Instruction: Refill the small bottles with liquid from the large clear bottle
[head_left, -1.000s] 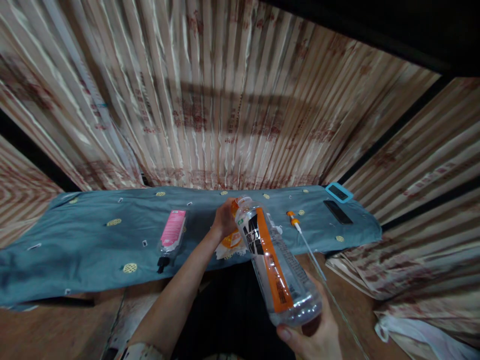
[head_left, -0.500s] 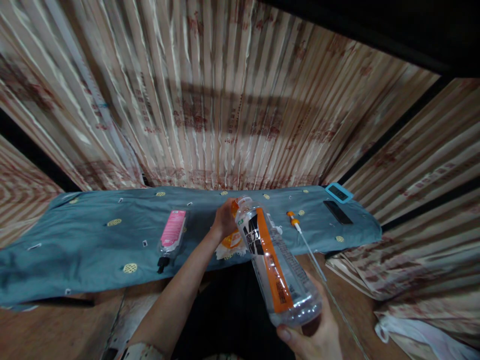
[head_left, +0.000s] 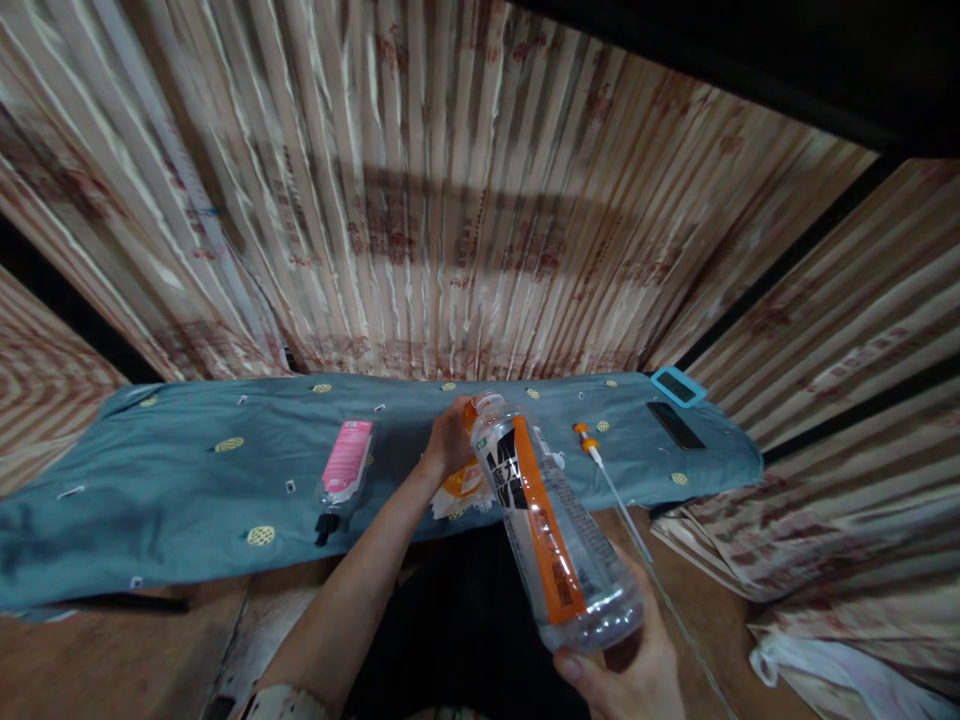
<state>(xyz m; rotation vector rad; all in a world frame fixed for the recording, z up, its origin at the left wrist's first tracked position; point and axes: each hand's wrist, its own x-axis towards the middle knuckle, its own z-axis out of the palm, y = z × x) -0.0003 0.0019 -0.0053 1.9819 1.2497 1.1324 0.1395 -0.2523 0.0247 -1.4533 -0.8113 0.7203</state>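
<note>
My right hand (head_left: 622, 650) is closed around the base of a clear plastic bottle (head_left: 532, 520) with an orange, white and black label. The bottle is tilted, its mouth up and to the left. Beside that mouth, my left hand (head_left: 450, 440) is closed on the top of an orange container (head_left: 463, 487), whose lower part shows whitish edges and is partly hidden by the hand and the bottle. To the right, a pump head (head_left: 589, 440) with an orange top and a long white tube lies on the cloth.
A blue patterned cloth (head_left: 187, 500) covers the long surface. On it are a pink-labelled bottle (head_left: 347, 460) with a black top, a dark phone (head_left: 676, 426) and a blue-framed device (head_left: 678, 387). Striped curtains (head_left: 450, 250) hang behind and at the sides.
</note>
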